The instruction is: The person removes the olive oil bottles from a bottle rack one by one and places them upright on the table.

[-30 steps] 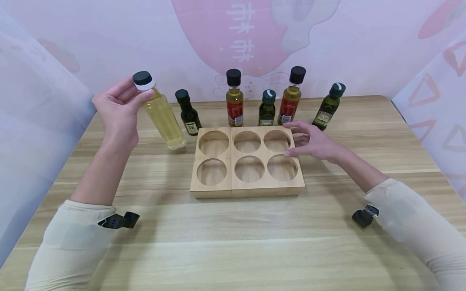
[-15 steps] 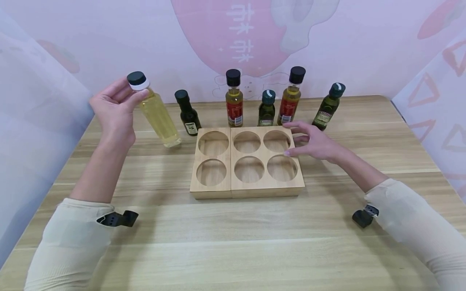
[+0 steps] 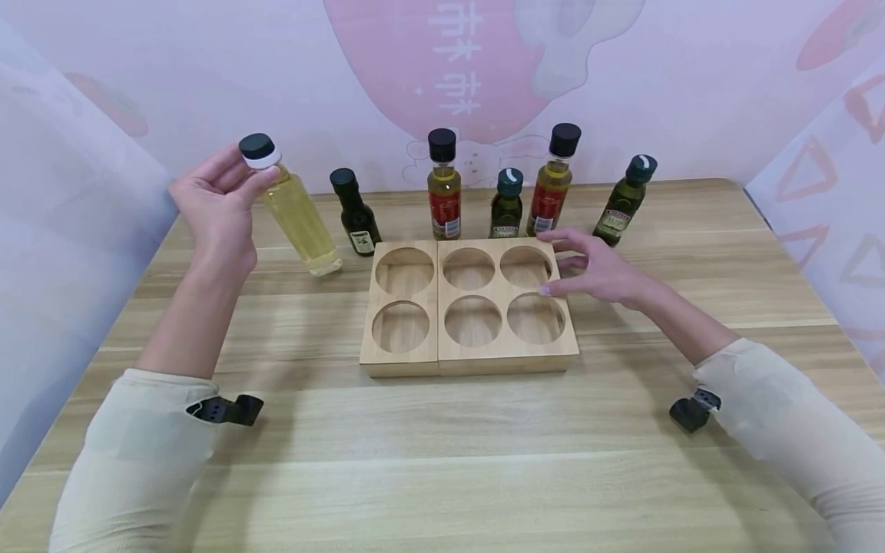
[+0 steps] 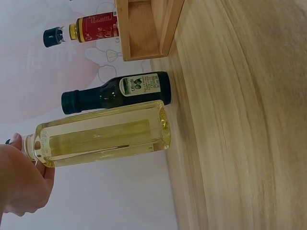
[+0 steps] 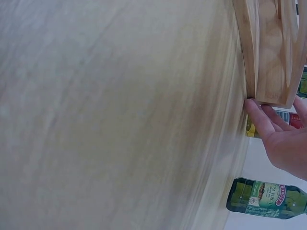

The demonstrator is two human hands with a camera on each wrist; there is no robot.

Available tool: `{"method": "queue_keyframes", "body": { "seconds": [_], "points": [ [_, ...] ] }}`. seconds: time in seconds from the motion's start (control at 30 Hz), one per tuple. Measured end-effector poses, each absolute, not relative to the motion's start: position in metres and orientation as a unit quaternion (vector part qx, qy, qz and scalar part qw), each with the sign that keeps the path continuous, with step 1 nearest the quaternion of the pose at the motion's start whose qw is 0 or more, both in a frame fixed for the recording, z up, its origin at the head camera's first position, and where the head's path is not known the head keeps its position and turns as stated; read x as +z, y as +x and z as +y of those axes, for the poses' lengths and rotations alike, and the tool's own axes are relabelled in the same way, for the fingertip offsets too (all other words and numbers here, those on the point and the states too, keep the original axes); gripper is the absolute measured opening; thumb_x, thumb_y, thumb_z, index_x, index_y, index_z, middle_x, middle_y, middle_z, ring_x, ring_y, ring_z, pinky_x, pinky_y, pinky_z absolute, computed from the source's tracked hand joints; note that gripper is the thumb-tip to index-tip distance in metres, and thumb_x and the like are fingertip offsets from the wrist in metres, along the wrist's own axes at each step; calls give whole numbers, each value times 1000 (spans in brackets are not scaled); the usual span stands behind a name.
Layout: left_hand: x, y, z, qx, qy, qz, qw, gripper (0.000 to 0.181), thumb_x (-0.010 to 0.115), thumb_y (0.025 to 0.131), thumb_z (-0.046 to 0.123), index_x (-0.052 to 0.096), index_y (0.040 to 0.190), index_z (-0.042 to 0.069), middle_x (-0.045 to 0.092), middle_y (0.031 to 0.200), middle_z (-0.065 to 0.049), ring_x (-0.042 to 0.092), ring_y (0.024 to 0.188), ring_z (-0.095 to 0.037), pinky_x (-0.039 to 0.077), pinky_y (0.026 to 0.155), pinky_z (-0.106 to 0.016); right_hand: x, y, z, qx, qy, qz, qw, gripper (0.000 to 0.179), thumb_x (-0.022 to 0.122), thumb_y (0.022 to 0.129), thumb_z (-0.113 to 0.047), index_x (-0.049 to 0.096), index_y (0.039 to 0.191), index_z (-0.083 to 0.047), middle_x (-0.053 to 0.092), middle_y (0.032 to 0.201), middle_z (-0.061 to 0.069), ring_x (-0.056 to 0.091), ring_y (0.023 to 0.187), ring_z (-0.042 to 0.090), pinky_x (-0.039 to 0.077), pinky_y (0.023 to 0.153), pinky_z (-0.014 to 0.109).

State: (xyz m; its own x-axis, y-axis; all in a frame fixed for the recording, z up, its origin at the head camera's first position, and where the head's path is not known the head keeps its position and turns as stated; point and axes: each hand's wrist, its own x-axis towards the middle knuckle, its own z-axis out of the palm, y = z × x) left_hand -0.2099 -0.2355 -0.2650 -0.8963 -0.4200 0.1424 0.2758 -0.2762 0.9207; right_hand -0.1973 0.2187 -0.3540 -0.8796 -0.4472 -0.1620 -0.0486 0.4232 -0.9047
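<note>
My left hand (image 3: pixel 221 203) pinches the neck of a clear bottle of pale yellow oil (image 3: pixel 300 219), just below its dark cap. The bottle leans, its base toward the wooden holder (image 3: pixel 404 357) and apparently above the table. My right hand (image 3: pixel 594 269) rests against the holder's right end, its fingers spread and fairly straight in the right wrist view. Several round holes, with nothing in them, cut through the holder's top, and a seam divides it in two. A dark green bottle (image 4: pixel 120 93) stands beside the held one.
Behind the holder stand two red-labelled oil bottles (image 3: pixel 445 201) (image 3: pixel 549 196) with a small green bottle (image 3: pixel 507 207) between them. Another green bottle (image 5: pixel 268 199) stands right of my right hand. A printed curtain (image 3: pixel 276 69) hangs along the table's back edge.
My left hand has shifted slightly left with the pale yellow oil bottle, whose base is now farther from the holder. My right hand has stayed at the holder's end.
</note>
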Motion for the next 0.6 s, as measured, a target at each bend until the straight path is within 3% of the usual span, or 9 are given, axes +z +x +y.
{"method": "queue_keyframes", "body": {
  "seconds": [0.6],
  "points": [
    [-271, -229, -245, -790, 107, -559, 229, 47, 88, 71, -15, 77, 113, 1, 79, 96, -7, 77, 85, -15, 59, 80, -20, -353, -197, 219, -515, -151, 821, 195, 81, 83, 87, -9, 40, 156, -7, 42, 154, 19, 51, 136, 44, 52, 104, 50]
  ]
}}
